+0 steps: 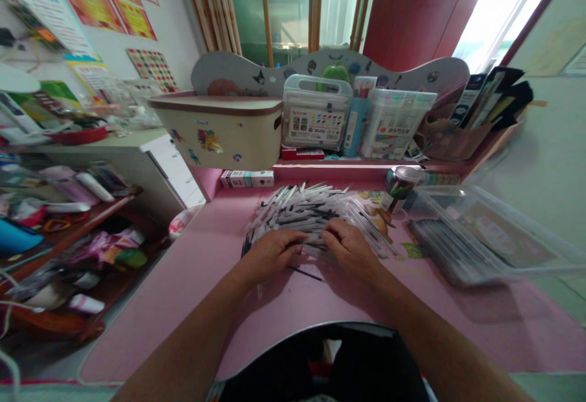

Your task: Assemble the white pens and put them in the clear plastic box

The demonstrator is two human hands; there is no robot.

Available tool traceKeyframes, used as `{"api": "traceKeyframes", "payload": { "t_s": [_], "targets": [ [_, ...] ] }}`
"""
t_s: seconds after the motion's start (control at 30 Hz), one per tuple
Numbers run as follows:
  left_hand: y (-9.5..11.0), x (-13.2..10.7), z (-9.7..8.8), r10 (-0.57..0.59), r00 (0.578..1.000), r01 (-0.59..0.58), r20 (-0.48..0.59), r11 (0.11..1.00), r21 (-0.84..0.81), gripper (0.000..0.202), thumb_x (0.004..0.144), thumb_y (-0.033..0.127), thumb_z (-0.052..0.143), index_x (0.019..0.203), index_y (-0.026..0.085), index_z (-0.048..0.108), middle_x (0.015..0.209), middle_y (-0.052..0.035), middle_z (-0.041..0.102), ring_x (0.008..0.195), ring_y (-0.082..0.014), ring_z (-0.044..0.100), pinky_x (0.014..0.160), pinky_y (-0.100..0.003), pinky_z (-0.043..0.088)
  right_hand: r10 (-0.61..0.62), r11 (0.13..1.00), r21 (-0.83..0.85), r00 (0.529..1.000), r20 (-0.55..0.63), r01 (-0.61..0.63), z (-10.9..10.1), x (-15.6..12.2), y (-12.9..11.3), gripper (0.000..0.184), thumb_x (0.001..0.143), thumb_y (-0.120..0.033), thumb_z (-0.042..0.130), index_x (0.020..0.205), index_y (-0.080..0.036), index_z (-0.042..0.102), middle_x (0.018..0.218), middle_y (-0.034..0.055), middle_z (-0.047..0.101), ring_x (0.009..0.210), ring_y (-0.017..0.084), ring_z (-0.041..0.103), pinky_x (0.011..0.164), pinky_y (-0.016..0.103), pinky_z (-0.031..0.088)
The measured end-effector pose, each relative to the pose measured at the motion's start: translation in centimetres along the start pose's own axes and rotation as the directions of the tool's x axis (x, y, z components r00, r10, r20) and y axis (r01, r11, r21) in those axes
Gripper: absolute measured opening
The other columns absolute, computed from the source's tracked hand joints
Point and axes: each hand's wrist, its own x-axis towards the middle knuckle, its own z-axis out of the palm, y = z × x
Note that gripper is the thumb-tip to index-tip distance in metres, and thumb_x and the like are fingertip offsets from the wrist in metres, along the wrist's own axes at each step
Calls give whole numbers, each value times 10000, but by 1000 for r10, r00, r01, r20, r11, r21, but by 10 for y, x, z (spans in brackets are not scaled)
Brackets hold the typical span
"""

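Note:
A loose pile of slim white and black pens (304, 204) is heaped on the pink desk, some with clear parts. At its near edge my left hand (273, 251) has thumb and fingers pinched together. My right hand (350, 244) is curled in a similar pinch, a short gap to the right. A slim pale pen (312, 238) spans the gap between both sets of fingertips; its ends are hidden by the fingers. One thin black stick (306, 274) lies apart from the pile, just below the hands.
To the right stands an open clear plastic box (513, 271) with dark slim items inside. A can (403, 185) is behind it. The shelf at the back holds a lidded cream bin (229, 133), marker cases (315, 124) and a pen holder (458, 139). Cluttered shelves (91, 207) flank the left.

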Motion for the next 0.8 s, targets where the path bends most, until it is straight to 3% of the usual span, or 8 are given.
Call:
{"api": "traceKeyframes", "payload": {
  "t_s": [0.1,0.27,0.53,0.8],
  "targets": [
    [-1,0,1,-7,1000,7,-1,1000,10,385,862,195,520,1200,195,705,1202,-77,730,1122,-227,654,1019,-360,453,22,1000,6,1000,10,-22,0,1,1,304,926,-293,474,633,-215,490,649,3,505,637,158,457,620,300,316],
    [-1,0,0,-6,1000,6,-17,1000,11,379,858,188,514,1180,203,712,1179,-68,740,1105,-225,662,1002,-355,466,26,1000,15,999,20,-26,-3,-1,0,99,886,-234,483,871,-200,575,784,6,570,710,159,514,671,294,374],
    [-1,-1,1,-6,1000,6,7,1000,20,375,869,200,523,1197,198,705,1212,-77,727,1128,-228,654,1017,-359,456,-57,996,-65,998,12,58,-1,1,3,240,919,-263,465,685,-213,476,712,13,503,700,168,469,668,313,343],
    [0,0,-1,-4,999,3,-31,999,-54,354,840,185,537,1144,199,718,1179,-66,736,1103,-226,653,1012,-353,454,-6,1000,-24,1000,-6,6,0,1,2,267,929,-279,465,670,-214,479,699,14,501,685,170,475,657,311,344]
  ]
}}
